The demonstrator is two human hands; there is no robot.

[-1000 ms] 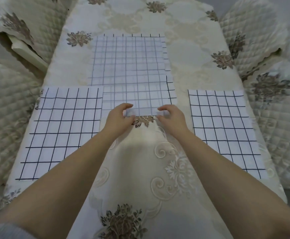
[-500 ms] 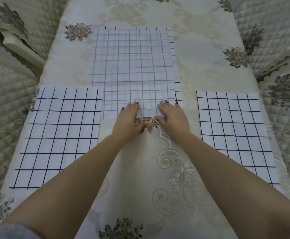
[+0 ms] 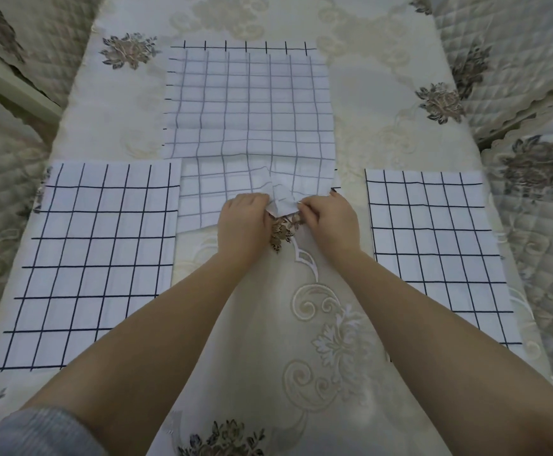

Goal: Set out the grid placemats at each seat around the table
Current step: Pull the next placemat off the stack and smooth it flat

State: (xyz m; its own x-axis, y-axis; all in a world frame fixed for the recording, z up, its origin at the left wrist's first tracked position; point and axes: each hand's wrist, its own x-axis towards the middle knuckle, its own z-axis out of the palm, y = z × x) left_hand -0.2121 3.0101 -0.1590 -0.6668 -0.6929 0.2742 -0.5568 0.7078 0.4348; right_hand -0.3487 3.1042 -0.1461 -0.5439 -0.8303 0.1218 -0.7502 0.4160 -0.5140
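On the cream floral-cloth surface point(image 3: 301, 340), left hand point(image 3: 242, 222) and right hand point(image 3: 331, 222) are both pinching, fingers curled, the bunched near edge of the white grid-lined fabric placemat stack point(image 3: 248, 103) that's lying mid-surface, stretching away.

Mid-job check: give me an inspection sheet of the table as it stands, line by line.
Surface: embroidered cream tablecloth, lying flat.
Job's things: left placemat and right placemat lie flat along the table's left and right edges; the centre pile of placemats overlaps unevenly, and its top placemat is bunched at the near edge.
Clutter: nothing seen.
Grippers: left hand and right hand both pinch the top placemat's bunched near edge.
Cables: nothing seen.
Surroundings: quilted chair covers on both sides of the table.
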